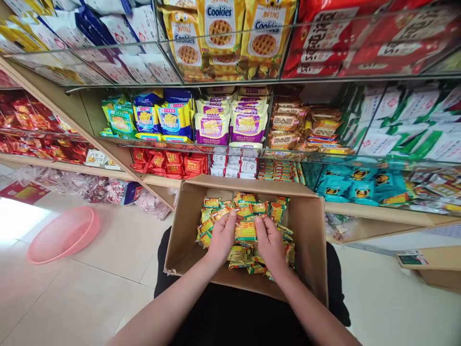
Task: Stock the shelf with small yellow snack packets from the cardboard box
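An open cardboard box [309, 240] rests on my lap, holding several small yellow-and-orange snack packets [252, 209]. Both hands reach into it. My left hand [221, 236] and my right hand [270, 242] have their fingers curled around the two ends of a stack of these packets [245, 230] in the middle of the box. More loose packets lie beneath and around my hands, partly hidden by them.
Glass shelves ahead carry cookie bags [219, 24], purple soda biscuit packs [230, 125], red packets [169, 163] and teal packs [360, 185]. A pink plastic basket [63, 234] lies on the tiled floor at left. A low wooden shelf base [432, 264] juts out at right.
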Demonstrator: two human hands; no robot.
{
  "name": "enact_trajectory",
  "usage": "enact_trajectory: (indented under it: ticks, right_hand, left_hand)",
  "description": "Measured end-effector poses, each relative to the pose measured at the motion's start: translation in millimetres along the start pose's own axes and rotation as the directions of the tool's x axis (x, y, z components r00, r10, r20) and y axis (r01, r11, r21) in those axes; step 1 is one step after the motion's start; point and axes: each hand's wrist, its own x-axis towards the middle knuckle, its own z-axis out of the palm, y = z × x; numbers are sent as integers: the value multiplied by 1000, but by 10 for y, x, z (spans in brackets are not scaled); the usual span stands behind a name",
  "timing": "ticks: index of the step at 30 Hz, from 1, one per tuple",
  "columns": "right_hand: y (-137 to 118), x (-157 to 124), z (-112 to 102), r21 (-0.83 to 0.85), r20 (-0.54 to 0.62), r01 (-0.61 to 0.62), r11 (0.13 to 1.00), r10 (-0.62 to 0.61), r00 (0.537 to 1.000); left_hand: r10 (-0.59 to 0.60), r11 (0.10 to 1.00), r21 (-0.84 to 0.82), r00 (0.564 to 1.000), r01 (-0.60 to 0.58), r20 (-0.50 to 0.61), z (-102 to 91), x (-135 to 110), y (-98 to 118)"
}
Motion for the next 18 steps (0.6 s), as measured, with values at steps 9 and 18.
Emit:
enact_trajectory:
  ticks: [9,18]
  right_hand:
    - [-38,-31,-185,173,210,-94,980,57,976]
    - [-184,510,-1240,-137,-190,143,980,-167,967]
  left_hand:
    - [137,921,361,990,-144,47,39,-17,233]
    - [421,124,675,654,-727,628,30,503,806]
